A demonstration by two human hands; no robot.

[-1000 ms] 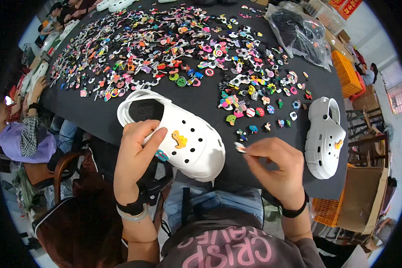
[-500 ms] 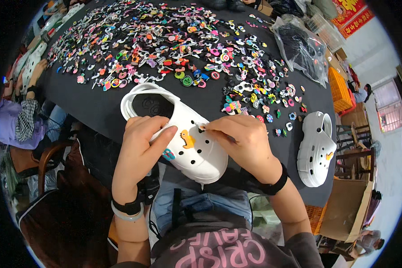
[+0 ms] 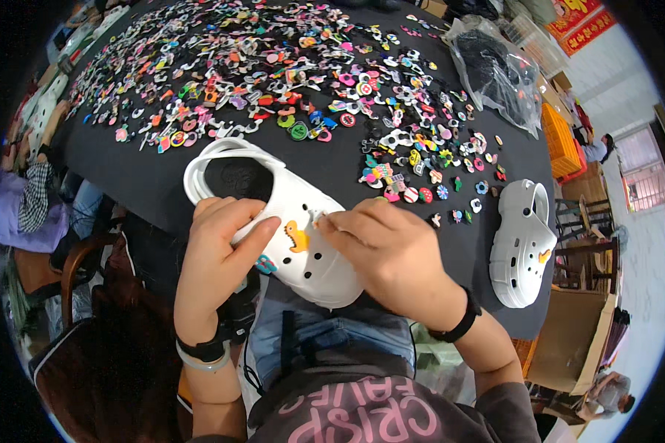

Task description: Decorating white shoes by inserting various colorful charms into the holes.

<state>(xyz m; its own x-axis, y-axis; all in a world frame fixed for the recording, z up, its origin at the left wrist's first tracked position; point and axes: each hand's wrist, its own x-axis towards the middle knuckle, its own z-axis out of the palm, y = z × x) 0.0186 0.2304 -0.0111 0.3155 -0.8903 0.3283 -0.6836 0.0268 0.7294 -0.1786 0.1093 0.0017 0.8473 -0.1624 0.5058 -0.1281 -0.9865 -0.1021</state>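
Observation:
A white foam clog (image 3: pixel 332 284) is tilted toe-down over my lap, at the table's near edge. My left hand (image 3: pixel 222 255) is wrapped round its left side, thumb on the upper near the opening. An orange dinosaur charm (image 3: pixel 297 235) and a teal charm (image 3: pixel 266 264) sit on the clog's upper among several round holes. Between the fingertips of my right hand (image 3: pixel 395 255) is a small whitish shoe charm (image 3: pixel 317 215), held against the upper beside the dinosaur. Its exact shape and back are hidden by my fingers.
Many colourful shoe charms (image 3: pixel 258 74) cover the black table (image 3: pixel 155 173). Another white clog (image 3: pixel 513 255) with an orange charm stands at the right edge. A clear plastic bag (image 3: pixel 495 81) lies at the back right, near orange crates (image 3: pixel 560 144). Another person's arm (image 3: pixel 41 177) is at left.
The clog and both hands have shifted slightly left. My right hand has turned and come closer over the upper, still pinching the small whitish charm.

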